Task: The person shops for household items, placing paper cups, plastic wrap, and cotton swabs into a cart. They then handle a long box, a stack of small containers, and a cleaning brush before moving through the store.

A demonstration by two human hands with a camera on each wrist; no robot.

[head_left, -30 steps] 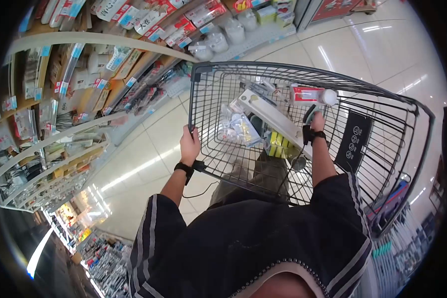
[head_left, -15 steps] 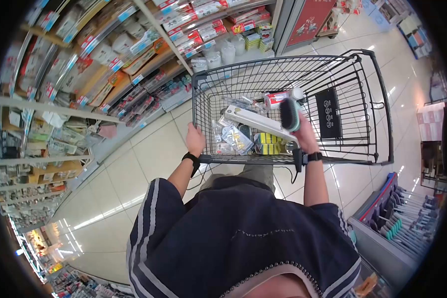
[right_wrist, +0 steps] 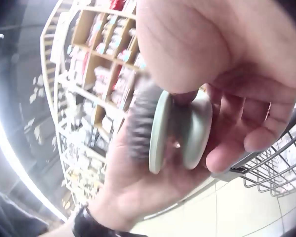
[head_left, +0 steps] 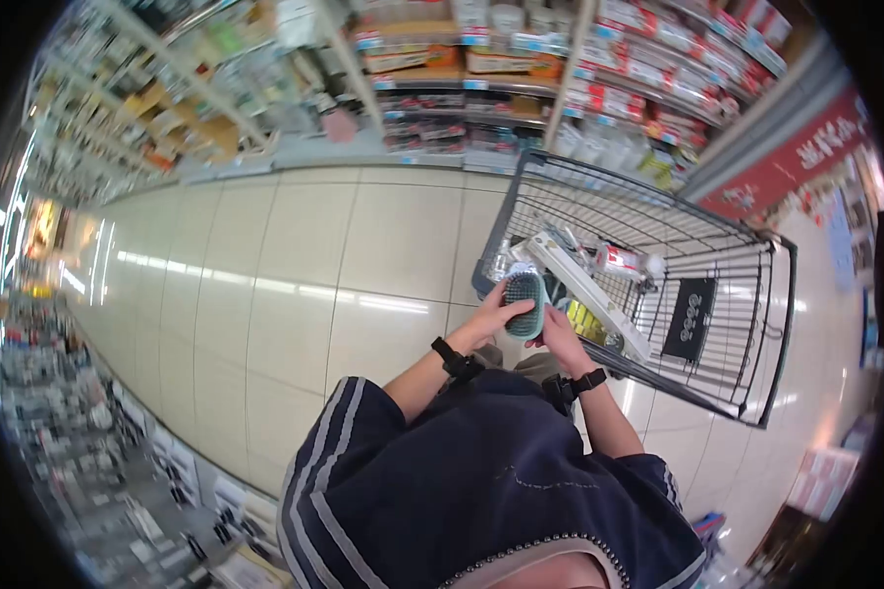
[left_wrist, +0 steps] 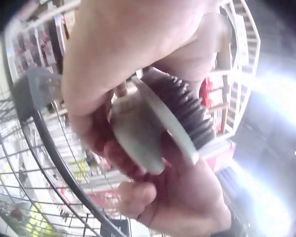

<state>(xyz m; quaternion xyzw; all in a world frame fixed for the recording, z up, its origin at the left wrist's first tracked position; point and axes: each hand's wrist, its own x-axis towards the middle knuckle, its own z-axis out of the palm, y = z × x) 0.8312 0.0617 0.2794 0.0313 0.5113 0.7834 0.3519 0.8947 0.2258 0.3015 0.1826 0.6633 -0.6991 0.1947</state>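
Note:
A pale green brush (head_left: 525, 306) with dark bristles is held between both hands in front of the body. My left hand (head_left: 487, 321) grips its left side, the thumb lying across the bristle side. On the other side my right hand (head_left: 560, 339) pinches the brush's lower right edge. The left wrist view shows the brush (left_wrist: 155, 123) from the side, its handle arched behind the bristle plate. In the right wrist view the fingers of the right hand (right_wrist: 227, 74) curl near the handle of the brush (right_wrist: 199, 131).
A wire shopping cart (head_left: 692, 393) stands to the right, holding a long white box (head_left: 589, 294), a red and white package (head_left: 619, 260) and yellow packs (head_left: 584, 322). Stocked shelves (head_left: 462, 83) line the far side; tiled floor (head_left: 295, 236) lies to the left.
The left hand has let go of the cart's edge and taken hold of the brush. The right hand has brought the brush out of the cart towards the body. The view has turned left.

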